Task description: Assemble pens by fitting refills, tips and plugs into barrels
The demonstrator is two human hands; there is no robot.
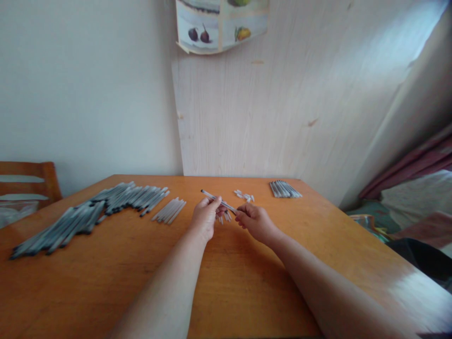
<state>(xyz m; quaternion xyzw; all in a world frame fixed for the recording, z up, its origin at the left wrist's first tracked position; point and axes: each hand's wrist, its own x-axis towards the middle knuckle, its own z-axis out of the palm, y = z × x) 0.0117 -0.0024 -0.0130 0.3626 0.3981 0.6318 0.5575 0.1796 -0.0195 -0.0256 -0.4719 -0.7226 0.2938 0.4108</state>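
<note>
Between my two hands, above the middle of the table, a slim pen with a dark far end is held at a slant. My left hand is closed around its barrel, the thumb lying on top. At the pen's near right end, my right hand pinches the dark tip with thumb and fingers. Just below and behind the hands lie several small pen parts, partly hidden by the fingers. Farther back is a little heap of short white pieces.
On the orange wooden table, a big spread of dark-ended pens covers the left side. Beside it lie several thin white tubes. A neat row of pens rests at the back right. A wooden chair stands left.
</note>
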